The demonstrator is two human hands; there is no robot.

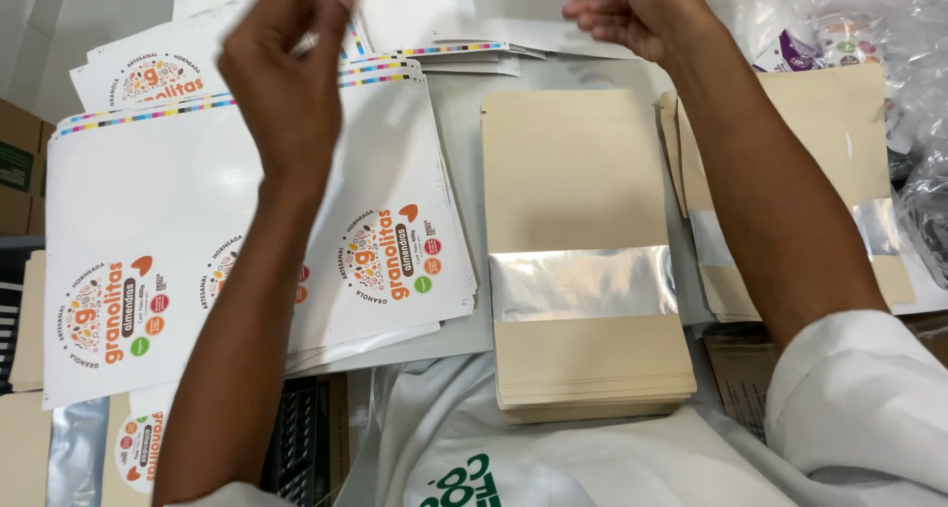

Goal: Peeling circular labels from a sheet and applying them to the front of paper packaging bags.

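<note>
A worker's left hand [286,82] rises above a fanned stack of glossy white label sheets [247,231] printed with round, multicoloured stickers, its fingertips pinched on something small and pale, too blurred to identify. The right hand [642,11] hovers loosely curled and empty over plain white sheets [474,8] at the table's far edge. Between the forearms lies a squared pile of matte kraft pouches [583,250] with shiny clear window bands; a second pile [839,171] sits to the right.

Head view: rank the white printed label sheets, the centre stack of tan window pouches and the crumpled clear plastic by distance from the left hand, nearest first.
1. White printed label sheets, directly beneath the left hand.
2. Stack of tan window pouches, centre.
3. Crumpled clear plastic, far right.
</note>
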